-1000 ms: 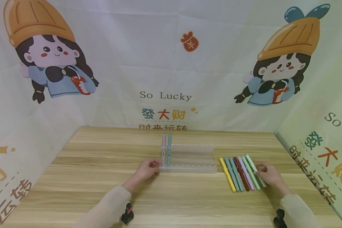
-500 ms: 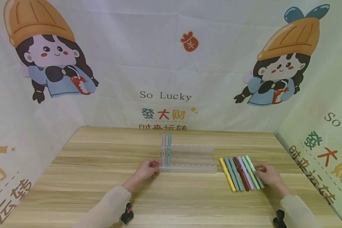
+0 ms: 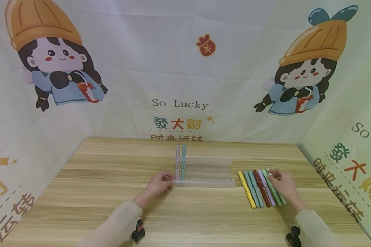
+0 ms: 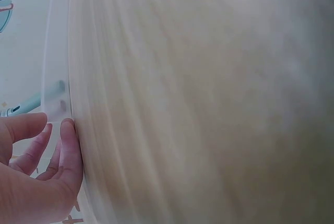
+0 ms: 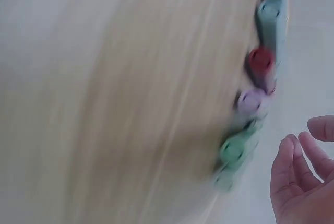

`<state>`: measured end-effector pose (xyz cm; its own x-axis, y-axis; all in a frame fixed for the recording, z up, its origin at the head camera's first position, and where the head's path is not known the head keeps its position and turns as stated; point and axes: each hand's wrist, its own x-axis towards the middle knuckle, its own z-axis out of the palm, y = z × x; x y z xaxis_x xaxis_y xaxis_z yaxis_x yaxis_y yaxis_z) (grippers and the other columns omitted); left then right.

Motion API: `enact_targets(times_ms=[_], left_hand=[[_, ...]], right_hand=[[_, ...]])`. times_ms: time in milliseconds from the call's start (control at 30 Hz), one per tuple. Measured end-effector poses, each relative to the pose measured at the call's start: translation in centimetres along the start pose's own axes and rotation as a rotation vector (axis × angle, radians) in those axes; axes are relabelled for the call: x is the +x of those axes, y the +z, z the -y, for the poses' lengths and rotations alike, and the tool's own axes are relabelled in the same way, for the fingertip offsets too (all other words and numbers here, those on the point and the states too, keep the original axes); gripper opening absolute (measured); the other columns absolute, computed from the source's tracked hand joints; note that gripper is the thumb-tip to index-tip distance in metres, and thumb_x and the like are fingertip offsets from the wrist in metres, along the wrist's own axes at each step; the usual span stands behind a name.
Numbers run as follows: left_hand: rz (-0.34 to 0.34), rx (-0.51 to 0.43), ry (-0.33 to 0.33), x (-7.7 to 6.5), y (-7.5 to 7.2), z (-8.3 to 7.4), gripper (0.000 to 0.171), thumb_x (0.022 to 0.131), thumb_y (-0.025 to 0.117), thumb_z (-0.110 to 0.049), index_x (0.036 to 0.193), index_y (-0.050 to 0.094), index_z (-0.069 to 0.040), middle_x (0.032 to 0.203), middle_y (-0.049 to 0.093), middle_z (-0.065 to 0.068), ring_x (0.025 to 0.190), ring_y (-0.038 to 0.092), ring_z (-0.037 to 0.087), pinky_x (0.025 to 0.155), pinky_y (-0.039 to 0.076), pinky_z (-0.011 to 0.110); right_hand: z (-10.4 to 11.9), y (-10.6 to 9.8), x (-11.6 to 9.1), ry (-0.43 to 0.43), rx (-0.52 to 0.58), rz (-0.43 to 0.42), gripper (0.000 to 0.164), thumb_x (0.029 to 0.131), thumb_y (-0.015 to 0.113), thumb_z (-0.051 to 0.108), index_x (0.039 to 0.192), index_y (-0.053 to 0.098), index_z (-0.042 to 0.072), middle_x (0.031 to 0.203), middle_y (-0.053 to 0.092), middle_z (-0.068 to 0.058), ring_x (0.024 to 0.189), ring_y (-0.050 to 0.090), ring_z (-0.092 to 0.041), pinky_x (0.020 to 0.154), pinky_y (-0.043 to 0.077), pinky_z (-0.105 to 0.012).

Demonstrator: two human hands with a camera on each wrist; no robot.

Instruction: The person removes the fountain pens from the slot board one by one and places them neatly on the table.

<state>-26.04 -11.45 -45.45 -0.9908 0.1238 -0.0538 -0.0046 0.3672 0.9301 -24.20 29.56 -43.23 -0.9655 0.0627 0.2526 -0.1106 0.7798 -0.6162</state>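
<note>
A clear pen rack [image 3: 208,183] with notched edges stands mid-table. In its left end, a pale pink pen [image 3: 177,163] and a teal pen [image 3: 183,163] stand side by side. My left hand [image 3: 160,182] holds the rack's left end between thumb and fingers. My right hand [image 3: 282,185] hovers over the right end of a row of pens, its thumb and fingers apart in the right wrist view. This row runs from a yellow pen [image 3: 246,189] past teal ones [image 3: 254,189], a dark red pen [image 3: 262,189] and a lavender pen [image 3: 267,190] to green pens [image 5: 233,150], partly hidden by the hand.
The wooden table [image 3: 111,161] reaches back to a pale printed cloth [image 3: 126,85], which also hangs at both sides. The row of pens lies just right of the rack.
The rightmost pale green pen has shifted left against its neighbour. My right hand has since moved left and up over the green pens. The left hand stays put.
</note>
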Motion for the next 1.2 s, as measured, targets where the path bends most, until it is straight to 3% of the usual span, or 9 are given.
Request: enact_targets(times_ms=[267, 467, 733, 1000, 1200], left_hand=[[0.004, 0.008, 0.006, 0.0, 0.0, 0.3, 0.016, 0.079, 0.056, 0.006, 0.095, 0.057, 0.006, 0.074, 0.057, 0.008, 0.061, 0.054, 0.016, 0.051, 0.047, 0.026], [-0.001, 0.002, 0.004, 0.1, 0.0, 0.3, 0.015, 0.079, 0.056, 0.006, 0.094, 0.057, 0.005, 0.073, 0.057, 0.007, 0.061, 0.054, 0.016, 0.051, 0.047, 0.027], [-0.007, 0.002, -0.001, 0.2, -0.1, 0.3, 0.015, 0.079, 0.056, 0.006, 0.094, 0.058, 0.004, 0.073, 0.057, 0.007, 0.062, 0.054, 0.017, 0.052, 0.047, 0.028], [-0.004, 0.006, 0.006, 0.1, -0.1, 0.1, 0.015, 0.079, 0.056, 0.006, 0.094, 0.058, 0.005, 0.073, 0.056, 0.007, 0.062, 0.054, 0.016, 0.051, 0.047, 0.028], [-0.005, 0.002, 0.010, 0.2, 0.0, 0.2, 0.015, 0.079, 0.056, 0.007, 0.093, 0.057, 0.005, 0.072, 0.056, 0.007, 0.060, 0.053, 0.016, 0.050, 0.047, 0.028]], right_hand=[[2.1, 1.8, 0.5, -0.014, 0.083, 0.017, 0.026, 0.086, 0.052, 0.010, 0.107, 0.057, -0.005, 0.085, 0.059, -0.014, 0.073, 0.057, -0.025, 0.053, 0.044, -0.029], [3.2, 2.8, 0.6, 0.009, 0.159, 0.043, 0.025, 0.086, 0.052, 0.008, 0.107, 0.057, -0.005, 0.087, 0.058, -0.012, 0.069, 0.055, -0.022, 0.051, 0.045, -0.026], [4.7, 4.0, 0.8, -0.021, 0.172, 0.039, 0.023, 0.084, 0.053, 0.006, 0.104, 0.059, -0.004, 0.083, 0.059, -0.009, 0.074, 0.053, -0.021, 0.058, 0.043, -0.028], [6.5, 5.3, 0.8, -0.035, 0.258, 0.069, 0.023, 0.083, 0.054, 0.004, 0.104, 0.059, -0.005, 0.082, 0.058, -0.009, 0.070, 0.053, -0.018, 0.053, 0.045, -0.025], [7.6, 6.3, 0.9, -0.058, 0.246, 0.066, 0.023, 0.082, 0.056, 0.006, 0.103, 0.061, -0.002, 0.084, 0.060, -0.008, 0.075, 0.055, -0.021, 0.061, 0.044, -0.029]])
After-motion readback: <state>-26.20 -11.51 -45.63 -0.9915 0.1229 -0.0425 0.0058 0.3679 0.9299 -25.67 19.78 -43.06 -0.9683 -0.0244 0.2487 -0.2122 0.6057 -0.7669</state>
